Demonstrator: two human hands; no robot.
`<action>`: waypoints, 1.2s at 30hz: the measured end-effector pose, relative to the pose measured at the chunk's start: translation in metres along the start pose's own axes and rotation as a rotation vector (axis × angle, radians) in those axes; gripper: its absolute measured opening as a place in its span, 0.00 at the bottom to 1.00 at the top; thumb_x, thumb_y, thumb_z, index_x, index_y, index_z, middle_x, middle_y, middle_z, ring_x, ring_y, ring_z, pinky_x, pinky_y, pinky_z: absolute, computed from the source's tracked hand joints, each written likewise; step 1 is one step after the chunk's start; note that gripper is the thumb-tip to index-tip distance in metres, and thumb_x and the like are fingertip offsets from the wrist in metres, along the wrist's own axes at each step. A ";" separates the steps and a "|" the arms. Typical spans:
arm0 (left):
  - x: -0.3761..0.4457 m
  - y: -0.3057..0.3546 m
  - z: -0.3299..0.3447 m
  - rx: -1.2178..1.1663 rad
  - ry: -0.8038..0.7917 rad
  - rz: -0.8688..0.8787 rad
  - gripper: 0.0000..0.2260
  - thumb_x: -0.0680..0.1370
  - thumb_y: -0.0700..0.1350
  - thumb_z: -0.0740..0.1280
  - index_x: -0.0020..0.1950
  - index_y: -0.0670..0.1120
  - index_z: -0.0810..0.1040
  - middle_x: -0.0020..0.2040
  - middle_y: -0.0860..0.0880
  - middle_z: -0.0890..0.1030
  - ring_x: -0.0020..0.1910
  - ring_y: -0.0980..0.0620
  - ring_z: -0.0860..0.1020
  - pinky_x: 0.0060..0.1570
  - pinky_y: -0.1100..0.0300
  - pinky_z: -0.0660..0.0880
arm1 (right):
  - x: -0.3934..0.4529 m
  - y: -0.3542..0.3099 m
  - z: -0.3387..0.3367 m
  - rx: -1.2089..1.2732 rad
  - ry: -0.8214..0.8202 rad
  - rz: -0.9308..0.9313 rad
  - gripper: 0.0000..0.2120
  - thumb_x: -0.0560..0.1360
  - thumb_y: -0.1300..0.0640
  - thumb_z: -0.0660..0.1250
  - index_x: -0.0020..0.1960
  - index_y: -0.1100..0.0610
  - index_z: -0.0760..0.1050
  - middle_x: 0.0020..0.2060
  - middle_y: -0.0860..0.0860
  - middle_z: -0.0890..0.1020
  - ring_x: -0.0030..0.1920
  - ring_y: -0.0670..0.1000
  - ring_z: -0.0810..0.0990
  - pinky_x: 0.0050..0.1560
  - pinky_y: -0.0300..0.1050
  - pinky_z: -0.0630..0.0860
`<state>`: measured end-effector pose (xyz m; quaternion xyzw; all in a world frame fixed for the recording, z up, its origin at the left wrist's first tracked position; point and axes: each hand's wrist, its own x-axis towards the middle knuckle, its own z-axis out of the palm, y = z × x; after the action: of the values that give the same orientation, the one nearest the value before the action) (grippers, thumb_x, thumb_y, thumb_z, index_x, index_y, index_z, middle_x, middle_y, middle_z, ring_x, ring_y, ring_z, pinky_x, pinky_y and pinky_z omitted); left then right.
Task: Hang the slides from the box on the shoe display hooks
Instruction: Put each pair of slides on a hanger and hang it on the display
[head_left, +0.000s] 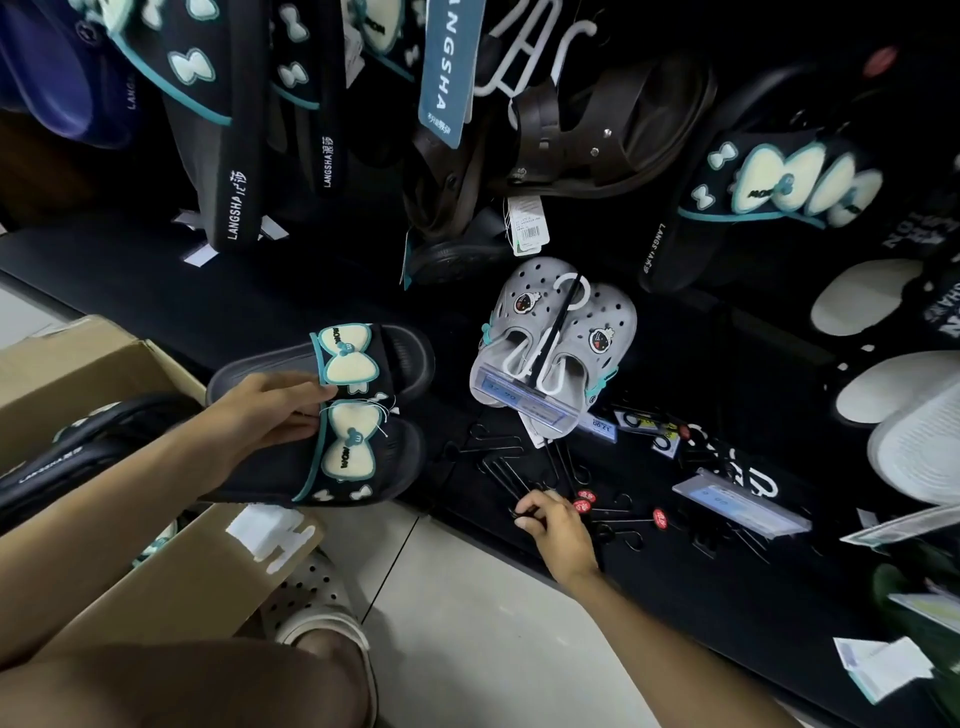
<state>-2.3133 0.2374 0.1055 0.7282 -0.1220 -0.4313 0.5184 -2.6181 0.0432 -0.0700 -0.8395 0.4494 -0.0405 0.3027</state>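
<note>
My left hand (270, 410) grips a pair of black slides (348, 415) with cream bows and teal trim, held side by side above the cardboard box (104, 364). More black slides (88, 447) lie inside the box. My right hand (556, 525) reaches down to the black base shelf (675, 597), its fingertips pinching a thin black wire hanger (506, 475) among several loose ones. Matching bow slides (208, 104) hang on the display above.
Grey clogs (556, 338) hang on a white hanger at centre. Brown sandals (597, 135) hang above them. Price tag holders (743, 501) and round red stickers (584, 501) lie on the shelf. White soles (883, 384) sit at right. My foot in a white perforated shoe (311, 597) stands on the tile floor (467, 623).
</note>
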 end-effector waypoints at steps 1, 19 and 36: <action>0.000 0.001 -0.001 -0.001 0.005 0.004 0.11 0.77 0.44 0.69 0.58 0.45 0.78 0.53 0.45 0.81 0.51 0.51 0.80 0.47 0.60 0.76 | 0.000 -0.005 -0.002 -0.010 -0.008 -0.026 0.06 0.74 0.58 0.73 0.47 0.48 0.79 0.47 0.43 0.78 0.52 0.47 0.76 0.51 0.46 0.75; -0.043 0.017 -0.056 -0.088 0.228 0.131 0.03 0.79 0.41 0.67 0.51 0.46 0.79 0.46 0.47 0.80 0.46 0.52 0.78 0.50 0.61 0.77 | 0.005 -0.174 -0.032 0.111 -0.007 -0.413 0.07 0.73 0.56 0.74 0.46 0.48 0.77 0.44 0.41 0.78 0.49 0.43 0.78 0.52 0.39 0.73; -0.087 0.017 -0.131 -0.185 0.289 0.122 0.09 0.78 0.42 0.68 0.57 0.40 0.79 0.47 0.42 0.77 0.45 0.49 0.76 0.45 0.60 0.79 | -0.004 -0.341 -0.071 0.138 0.102 -0.718 0.18 0.72 0.69 0.70 0.41 0.46 0.74 0.41 0.42 0.80 0.45 0.43 0.80 0.48 0.38 0.77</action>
<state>-2.2617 0.3696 0.1753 0.7229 -0.0499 -0.2992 0.6207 -2.3958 0.1540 0.1744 -0.9183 0.1370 -0.2160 0.3023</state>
